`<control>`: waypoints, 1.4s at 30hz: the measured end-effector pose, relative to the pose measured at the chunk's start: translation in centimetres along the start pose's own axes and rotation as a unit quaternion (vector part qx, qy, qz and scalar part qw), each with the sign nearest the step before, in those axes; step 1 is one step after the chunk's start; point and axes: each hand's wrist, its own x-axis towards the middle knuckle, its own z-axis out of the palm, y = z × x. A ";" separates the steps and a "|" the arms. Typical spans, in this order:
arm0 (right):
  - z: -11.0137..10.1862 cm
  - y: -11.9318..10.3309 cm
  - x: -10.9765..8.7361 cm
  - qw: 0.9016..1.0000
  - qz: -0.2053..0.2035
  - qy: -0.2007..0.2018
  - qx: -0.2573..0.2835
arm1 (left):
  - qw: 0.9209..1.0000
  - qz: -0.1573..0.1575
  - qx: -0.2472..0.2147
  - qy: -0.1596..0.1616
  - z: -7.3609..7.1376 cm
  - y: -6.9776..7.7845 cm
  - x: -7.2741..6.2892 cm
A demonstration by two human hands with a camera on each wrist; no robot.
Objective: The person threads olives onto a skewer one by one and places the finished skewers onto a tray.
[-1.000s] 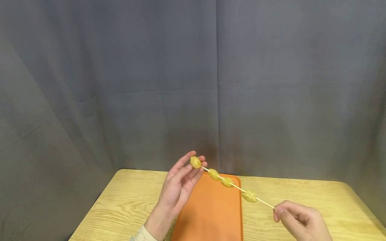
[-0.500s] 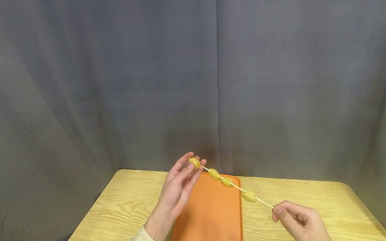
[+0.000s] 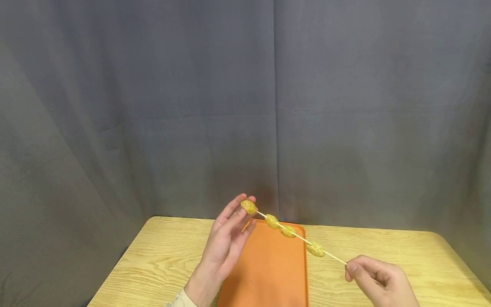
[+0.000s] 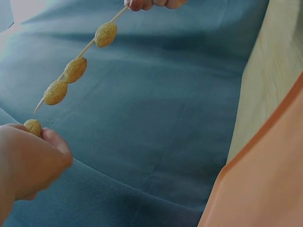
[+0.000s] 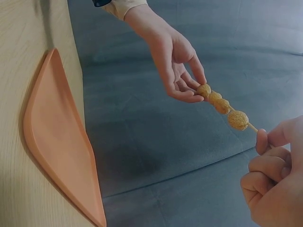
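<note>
My right hand (image 3: 383,279) pinches the bare end of a thin wooden skewer (image 3: 335,257) between thumb and forefinger. On the skewer are three golden, wrinkled oval balls, two close together (image 4: 75,70) and one apart, nearer my right hand (image 5: 237,120). My left hand (image 3: 222,247) pinches a loose ball (image 4: 33,126) of the same kind between thumb and fingers. In the left wrist view, the skewer's pointed tip (image 4: 36,109) shows just off that ball, with a small gap. The skewer slants up leftward to the left hand, held in the air above the table.
An orange tray (image 3: 268,273) lies on the light wooden table (image 3: 145,264) below the hands. Grey curtains (image 3: 345,106) stand behind the table and at its sides.
The loose ball has turned a little within the left fingers, which have shifted around it. The right hand and skewer have drifted very slightly left.
</note>
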 end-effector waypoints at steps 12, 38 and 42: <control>0.3 0.2 0.2 0.999 -0.035 0.008 0.000 | 1.000 0.027 -0.015 -0.001 -0.1 -0.2 0.0; 0.3 -0.1 -0.1 1.000 0.013 0.002 -0.007 | 0.998 0.057 0.019 -0.008 -0.2 -0.2 -0.1; 0.2 0.0 -0.2 1.000 0.015 0.001 -0.011 | 0.998 0.057 0.021 -0.006 -0.2 -0.2 -0.1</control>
